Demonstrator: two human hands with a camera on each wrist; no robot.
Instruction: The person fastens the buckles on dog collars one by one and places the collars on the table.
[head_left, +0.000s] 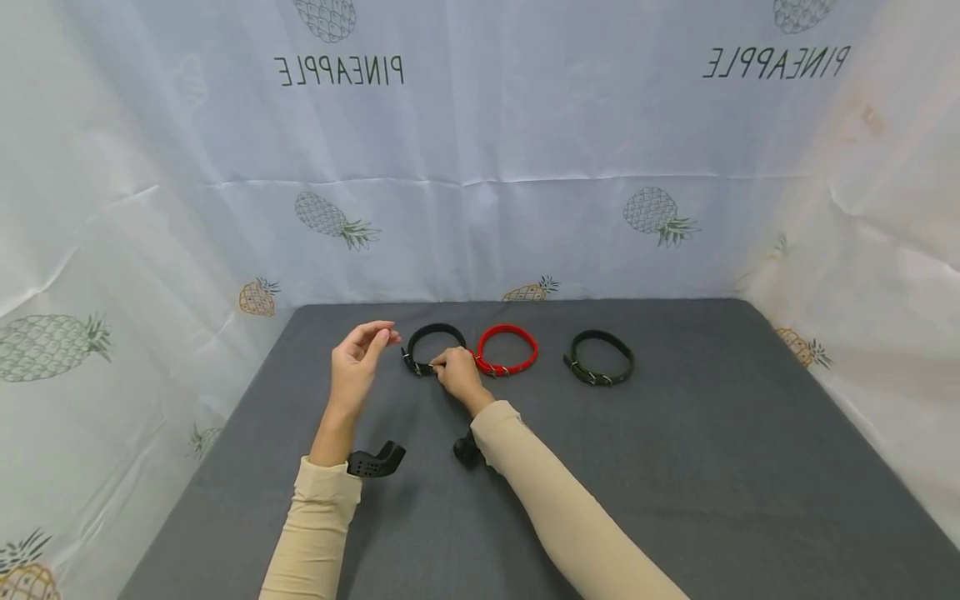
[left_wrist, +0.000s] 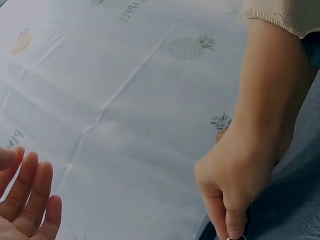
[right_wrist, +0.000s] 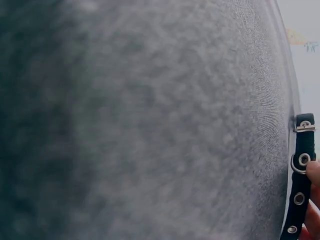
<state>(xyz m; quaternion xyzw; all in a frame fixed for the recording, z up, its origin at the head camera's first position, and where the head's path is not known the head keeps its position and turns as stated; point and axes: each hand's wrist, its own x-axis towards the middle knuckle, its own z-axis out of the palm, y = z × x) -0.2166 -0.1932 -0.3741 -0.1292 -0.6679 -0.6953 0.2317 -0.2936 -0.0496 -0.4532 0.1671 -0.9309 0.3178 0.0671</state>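
A black buckled collar (head_left: 438, 327), closed into a loop, stands on the grey table. My right hand (head_left: 459, 372) pinches its buckle side between thumb and fingers. Seen close in the right wrist view, the collar's strap (right_wrist: 299, 187) has metal eyelets, a buckle and a D-ring beside my thumb. To the left my left hand (head_left: 356, 358) is raised above the table, its fingers loosely bent and holding nothing. A red collar (head_left: 536, 350) is just right of my right hand, partly behind it. Farther right lies a dark green collar (head_left: 631, 360).
The grey table (head_left: 712, 467) ends at a white curtain (head_left: 480, 233) printed with pineapples, which also hangs at both sides. A black wrist mount (head_left: 377, 460) sticks out from my left sleeve, and another dark device (head_left: 467, 450) sits under my right wrist.
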